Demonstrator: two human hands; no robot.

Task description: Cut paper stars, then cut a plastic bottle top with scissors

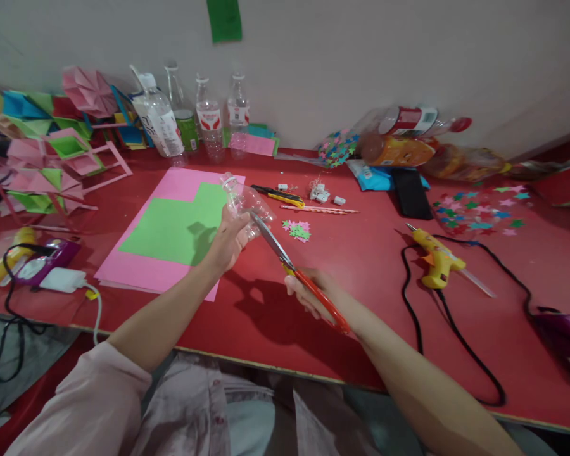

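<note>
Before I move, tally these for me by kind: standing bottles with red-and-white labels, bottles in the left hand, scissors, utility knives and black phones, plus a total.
Standing red-and-white-labelled bottles: 2
Clear bottle in the left hand: 1
Scissors: 1
Utility knife: 1
Black phone: 1
Total: 6

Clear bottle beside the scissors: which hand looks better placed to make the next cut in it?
Probably the right. The right hand holds the scissors, their blades reaching the clear bottle; the left hand grips the bottle, so seems better suited to steadying it.
</note>
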